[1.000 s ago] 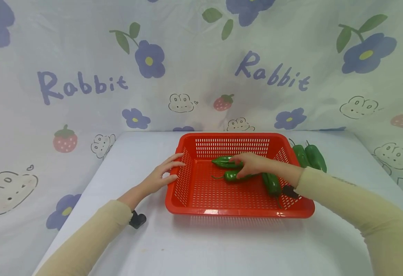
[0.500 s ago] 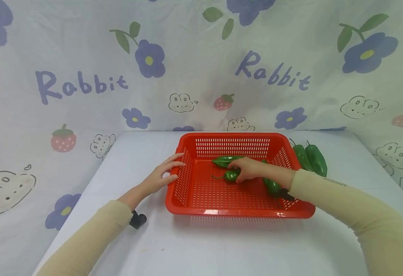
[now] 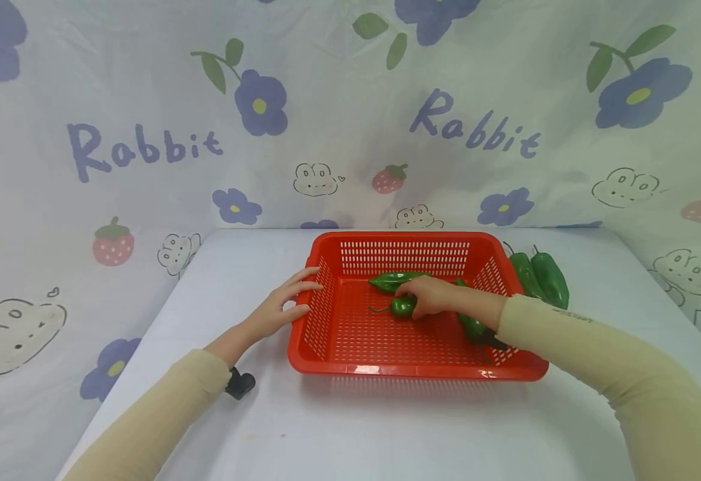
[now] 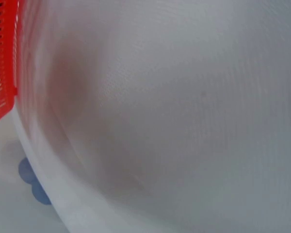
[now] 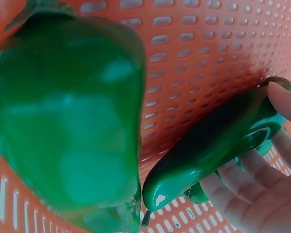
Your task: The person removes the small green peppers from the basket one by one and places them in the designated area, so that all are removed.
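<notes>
"Where does the right hand's grip (image 3: pixel 431 296) stand?"

"Over the held pepper (image 3: pixel 402 306), inside the basket (image 3: pixel 416 371). The stalk points left from the fingers, and the long axis runs roughly crosswise, left to right. That hand is much nearer than the left hand (image 3: pixel 275 310)."

"How wide is the grip?"

"Partly closed, thumb and fingers around the pepper near its stalk end. Whether it's off the basket's bottom, I can't tell."

"And around it?"

"The back pepper (image 3: pixel 389 280) lies just behind; the side pepper (image 3: pixel 471 326) is to the right, partly under the forearm. The left hand's fairly straight fingers rest on the left rim. Outer peppers (image 3: pixel 550 277) lie on the table (image 3: pixel 236 427), just beyond the right side."
</notes>
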Tool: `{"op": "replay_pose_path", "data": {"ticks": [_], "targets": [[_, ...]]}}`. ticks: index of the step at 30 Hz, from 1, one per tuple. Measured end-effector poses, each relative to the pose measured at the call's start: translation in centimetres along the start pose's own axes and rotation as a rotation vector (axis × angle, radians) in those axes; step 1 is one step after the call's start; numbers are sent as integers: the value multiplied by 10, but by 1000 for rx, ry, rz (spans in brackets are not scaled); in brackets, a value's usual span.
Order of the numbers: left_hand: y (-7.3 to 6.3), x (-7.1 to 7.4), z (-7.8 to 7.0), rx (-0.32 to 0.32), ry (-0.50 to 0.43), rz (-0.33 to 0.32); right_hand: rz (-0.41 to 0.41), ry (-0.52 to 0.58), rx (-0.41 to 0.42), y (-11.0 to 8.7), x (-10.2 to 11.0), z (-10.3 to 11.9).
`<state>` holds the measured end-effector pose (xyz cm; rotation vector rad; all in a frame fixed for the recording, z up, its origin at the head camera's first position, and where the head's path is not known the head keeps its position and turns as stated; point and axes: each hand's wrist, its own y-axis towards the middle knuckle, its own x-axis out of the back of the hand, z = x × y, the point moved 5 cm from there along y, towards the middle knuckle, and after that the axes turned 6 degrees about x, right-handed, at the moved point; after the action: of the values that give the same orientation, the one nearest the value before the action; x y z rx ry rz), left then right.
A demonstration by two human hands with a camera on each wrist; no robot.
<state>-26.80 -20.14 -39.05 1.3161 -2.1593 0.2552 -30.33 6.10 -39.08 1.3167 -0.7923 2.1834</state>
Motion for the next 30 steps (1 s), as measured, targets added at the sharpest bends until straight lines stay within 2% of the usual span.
{"op": "replay_pose_path", "data": {"ticks": [9, 16, 24, 30], "targets": [[1, -1, 2, 0, 3, -5, 1, 0, -2, 3, -3, -3], [-5, 0, -34, 12, 8, 7, -2, -22, 6, 5, -4, -5], [-5, 1, -36, 21, 10, 9, 3, -10, -9, 4, 0, -2], [-6, 1, -36, 24, 10, 5, -25, 39, 7, 0, 9, 1]]}}
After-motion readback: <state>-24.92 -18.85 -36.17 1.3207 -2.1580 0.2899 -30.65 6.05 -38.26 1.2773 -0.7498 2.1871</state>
